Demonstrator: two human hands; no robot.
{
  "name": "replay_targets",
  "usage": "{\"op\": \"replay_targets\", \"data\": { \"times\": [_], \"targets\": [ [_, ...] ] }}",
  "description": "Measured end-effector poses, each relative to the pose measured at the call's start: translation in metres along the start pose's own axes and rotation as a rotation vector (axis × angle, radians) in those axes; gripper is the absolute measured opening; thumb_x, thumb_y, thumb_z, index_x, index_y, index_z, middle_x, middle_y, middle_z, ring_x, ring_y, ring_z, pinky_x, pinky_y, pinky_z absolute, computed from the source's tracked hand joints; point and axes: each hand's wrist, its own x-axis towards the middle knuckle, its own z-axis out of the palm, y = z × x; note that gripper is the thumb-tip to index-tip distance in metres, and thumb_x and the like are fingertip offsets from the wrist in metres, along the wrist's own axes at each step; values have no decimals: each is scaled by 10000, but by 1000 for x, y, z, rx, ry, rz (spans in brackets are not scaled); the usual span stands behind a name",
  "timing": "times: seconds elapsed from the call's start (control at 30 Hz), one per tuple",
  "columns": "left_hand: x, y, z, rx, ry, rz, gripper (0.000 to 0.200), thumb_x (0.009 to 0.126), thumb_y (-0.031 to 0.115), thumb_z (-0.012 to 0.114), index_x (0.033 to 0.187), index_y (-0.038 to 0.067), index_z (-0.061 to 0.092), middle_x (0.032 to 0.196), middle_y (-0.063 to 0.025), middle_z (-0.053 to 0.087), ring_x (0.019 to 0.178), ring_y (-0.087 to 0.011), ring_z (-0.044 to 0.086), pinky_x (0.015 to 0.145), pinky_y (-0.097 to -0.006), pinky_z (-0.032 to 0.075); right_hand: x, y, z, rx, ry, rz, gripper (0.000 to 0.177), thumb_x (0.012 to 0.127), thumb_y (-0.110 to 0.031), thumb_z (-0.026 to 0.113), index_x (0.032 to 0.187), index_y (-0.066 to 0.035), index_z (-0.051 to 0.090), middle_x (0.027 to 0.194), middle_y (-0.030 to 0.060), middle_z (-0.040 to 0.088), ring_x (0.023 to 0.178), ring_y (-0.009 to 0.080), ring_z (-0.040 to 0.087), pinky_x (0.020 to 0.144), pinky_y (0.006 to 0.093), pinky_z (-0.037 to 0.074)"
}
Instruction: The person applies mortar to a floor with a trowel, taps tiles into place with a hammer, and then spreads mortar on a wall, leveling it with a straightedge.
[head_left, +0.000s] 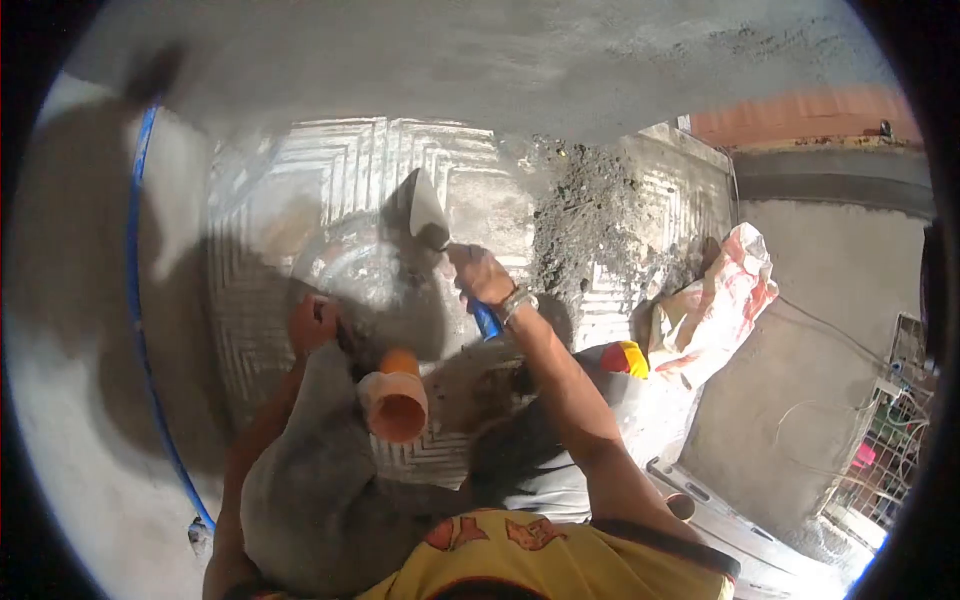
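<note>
My right hand (482,277) is wrapped round the blue handle of a pointed trowel (429,212). The trowel's blade is tilted up over the grooved floor tiles (350,165), and its shadow falls to the left. Low beside my knee, my left hand (316,322) has its fingers curled in; what they hold, if anything, is hidden. Between the two hands lies a smeared grey patch of mortar (350,262). Just below it an orange pipe (400,412) stands with its open end facing up, near my left leg.
Loose grey mortar and grit (590,215) is heaped right of the trowel. A crumpled white sack (715,305) lies beyond it. Along the left wall runs a blue pipe (135,230). A plastered wall (480,65) closes the far side; a wire rack (885,440) stands at far right.
</note>
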Motion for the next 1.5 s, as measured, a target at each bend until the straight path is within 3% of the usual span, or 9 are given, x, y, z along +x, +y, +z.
{"op": "replay_targets", "data": {
  "times": [0.13, 0.23, 0.3, 0.47, 0.73, 0.9, 1.1, 1.3, 1.5],
  "targets": [
    [-3, 1, 0, -27, 46, 32, 190, 807, 270, 628, 884, 97, 641, 725, -114, 643, 647, -261, 638, 617, -373, 502, -16, -43, -39, 505, 220, 666, 141, 901, -147, 541, 986, -35, 540, 755, 60, 596, 489, 142, 551, 400, 280, 478],
    [-3, 12, -1, 11, 36, -8, 191, 807, 272, 628, 892, 102, 646, 750, -115, 648, 673, -258, 642, 627, -374, 504, -14, -17, -26, -80, 267, -35, 214, 858, -136, 560, 1048, -39, 553, 751, 108, 605, 534, 237, 581, 504, 336, 511],
    [-3, 23, -9, -82, -47, -107, 186, 806, 272, 625, 902, 114, 651, 761, -115, 649, 683, -259, 644, 637, -372, 505, 5, -30, -12, -509, -134, 79, 389, 772, -122, 618, 1137, -5, 557, 735, 168, 625, 733, 336, 628, 758, 376, 527],
    [-2, -1, 1, 2, 7, -11, 211, 809, 274, 621, 930, 104, 650, 801, -115, 657, 708, -246, 653, 647, -351, 510, -12, -60, -34, 783, 106, 481, 257, 928, -276, 526, 1015, -35, 555, 659, 50, 526, 426, 173, 502, 373, 336, 453],
    [-5, 8, -2, -71, -17, -73, 186, 806, 268, 629, 922, 124, 653, 773, -90, 655, 680, -236, 648, 633, -352, 510, 6, 4, -34, 321, -76, -63, 279, 887, -298, 548, 1019, -52, 567, 693, 61, 569, 539, 179, 566, 441, 330, 493],
    [-1, 3, -1, -12, 112, 111, 189, 798, 264, 644, 894, 101, 647, 731, -94, 645, 672, -244, 646, 629, -362, 509, -13, -60, -53, 469, 195, 560, 240, 919, -261, 517, 1004, -38, 543, 626, 51, 525, 462, 172, 532, 393, 342, 474],
    [9, -20, -3, 86, -101, 110, 178, 786, 274, 645, 871, 117, 648, 730, -99, 641, 658, -274, 633, 620, -383, 504, 54, -15, 21, -327, 100, -604, 214, 898, -126, 486, 1058, -2, 554, 698, 52, 564, 534, 154, 566, 444, 325, 485],
    [-5, -4, 5, -27, 41, -11, 204, 777, 274, 649, 881, 98, 654, 776, -104, 656, 674, -268, 640, 628, -377, 510, -8, -60, -48, 584, 191, 563, 375, 966, -389, 459, 1040, -30, 536, 650, 47, 532, 438, 139, 519, 362, 296, 459],
    [-1, -6, -1, -25, -40, -10, 224, 781, 257, 647, 944, 104, 649, 816, -114, 654, 712, -242, 649, 663, -361, 517, 47, -54, 8, -5, 43, -156, 253, 834, -153, 543, 1051, -25, 570, 908, 165, 622, 885, 307, 590, 809, 386, 481]
  ]
}}
